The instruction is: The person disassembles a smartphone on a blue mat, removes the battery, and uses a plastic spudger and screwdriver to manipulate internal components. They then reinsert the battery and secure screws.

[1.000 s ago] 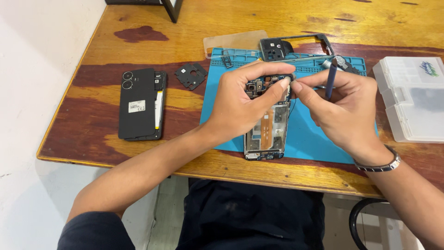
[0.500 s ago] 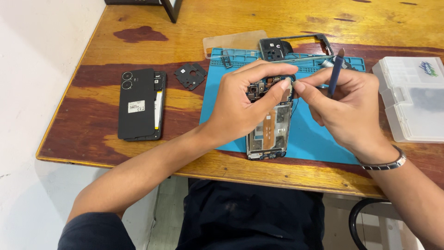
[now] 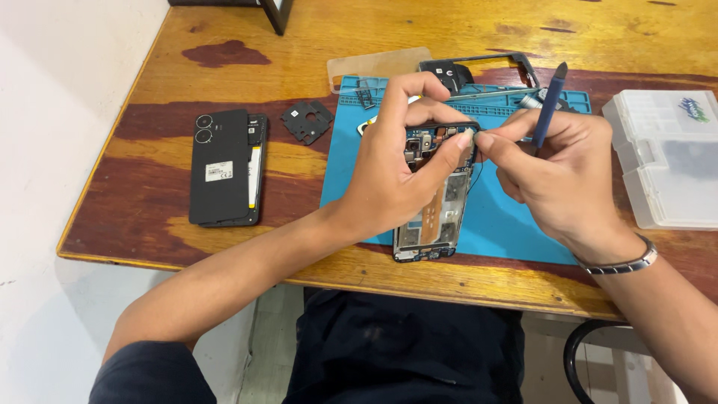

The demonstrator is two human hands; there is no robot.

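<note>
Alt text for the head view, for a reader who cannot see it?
Both hands work at the top of an opened phone on a blue mat: left hand steadies it, right hand holds a dark tool. A black phone back lies left on the wooden table.

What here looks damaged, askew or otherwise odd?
The wooden table has dark worn patches where the finish is gone. The opened phone overhangs the blue mat at its near end. Nothing looks spilled.

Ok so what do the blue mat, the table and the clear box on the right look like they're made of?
The blue mat looks like matte silicone or rubber, with moulded compartments along its far edge. The table is wood with a glossy varnish: grain, dark stains and shine show. The clear box seems to be translucent hard plastic, milky and divided into compartments.
</note>
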